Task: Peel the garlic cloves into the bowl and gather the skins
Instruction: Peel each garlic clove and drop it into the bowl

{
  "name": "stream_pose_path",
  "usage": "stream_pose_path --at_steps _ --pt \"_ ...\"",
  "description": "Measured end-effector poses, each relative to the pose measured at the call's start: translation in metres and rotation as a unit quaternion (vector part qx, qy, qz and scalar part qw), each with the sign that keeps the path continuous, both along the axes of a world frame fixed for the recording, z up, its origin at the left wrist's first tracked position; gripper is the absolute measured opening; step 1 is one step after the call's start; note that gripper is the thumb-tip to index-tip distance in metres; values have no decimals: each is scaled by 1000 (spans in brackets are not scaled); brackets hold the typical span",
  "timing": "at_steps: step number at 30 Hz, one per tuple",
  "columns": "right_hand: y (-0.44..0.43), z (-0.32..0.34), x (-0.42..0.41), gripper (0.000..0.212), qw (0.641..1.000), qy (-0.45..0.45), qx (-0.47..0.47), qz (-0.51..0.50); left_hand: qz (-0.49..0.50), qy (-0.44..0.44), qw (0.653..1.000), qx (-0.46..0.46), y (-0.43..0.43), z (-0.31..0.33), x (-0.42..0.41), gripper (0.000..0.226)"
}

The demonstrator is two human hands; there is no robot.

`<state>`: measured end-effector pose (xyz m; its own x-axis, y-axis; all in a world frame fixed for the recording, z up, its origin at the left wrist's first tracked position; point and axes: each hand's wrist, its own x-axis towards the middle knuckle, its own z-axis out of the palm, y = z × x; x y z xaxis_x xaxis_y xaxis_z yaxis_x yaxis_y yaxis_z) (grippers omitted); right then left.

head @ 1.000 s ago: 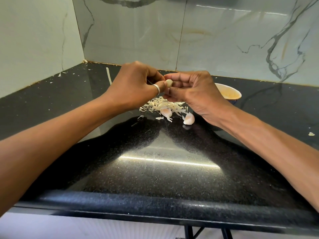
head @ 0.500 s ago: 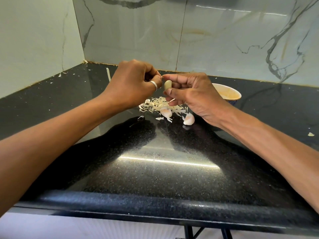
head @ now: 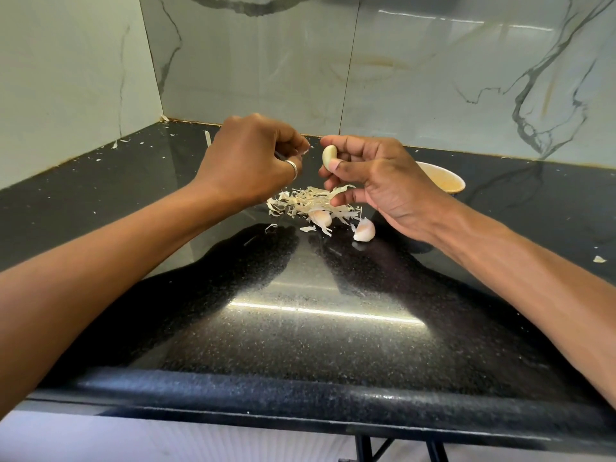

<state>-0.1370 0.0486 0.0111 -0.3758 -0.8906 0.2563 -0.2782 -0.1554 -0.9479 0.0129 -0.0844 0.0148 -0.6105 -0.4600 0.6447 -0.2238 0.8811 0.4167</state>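
Note:
My right hand (head: 380,181) pinches a pale peeled garlic clove (head: 329,155) between thumb and forefinger, above a heap of dry skins (head: 306,203) on the black counter. My left hand (head: 253,158), a ring on one finger, is curled a little to the left of the clove and pinches a small scrap of skin (head: 306,149) at its fingertips. Two unpeeled cloves lie by the heap, one clove (head: 320,218) partly under skins and another clove (head: 364,230) to its right. A cream bowl (head: 443,181) stands behind my right hand, mostly hidden.
The black speckled counter (head: 300,328) runs to marble walls at the back and left. Small skin flakes lie scattered along the back left corner (head: 133,141), and one flake (head: 599,259) lies at the far right. The rounded front edge (head: 300,398) is close to me.
My hands have drawn apart. The left hand moved left with a bit of skin, and the clove in my right hand now shows bare and tilted upright.

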Motion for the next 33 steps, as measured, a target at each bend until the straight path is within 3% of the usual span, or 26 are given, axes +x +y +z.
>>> stream_pose_path --at_steps 5,8,11,15,17,21,28,33 --pt "0 3 -1 37 995 86 -17 -44 17 -28 999 -2 -1 -1 -1 21" --pt "-1 4 -2 27 987 135 -25 -87 5 -36 999 12 0 0 0 7" --pt "-2 5 -6 27 981 154 -27 -111 -8 -44 999 18 2 0 1 21" --pt "-2 9 -6 21 975 182 -31 -127 -18 -30 998 47 3 1 0 14" --pt "-1 10 -7 16 952 264 -35 -148 -22 -29 998 46 3 1 0 7" --pt "6 23 -14 15 883 421 -41 -202 -25 -24 998 58 4 1 0 14" --pt "24 48 -41 19 826 480 10 -294 14 11 995 94 4 5 2 23" --pt "35 57 -47 13 795 508 138 -303 39 18 997 61 0 6 3 39"
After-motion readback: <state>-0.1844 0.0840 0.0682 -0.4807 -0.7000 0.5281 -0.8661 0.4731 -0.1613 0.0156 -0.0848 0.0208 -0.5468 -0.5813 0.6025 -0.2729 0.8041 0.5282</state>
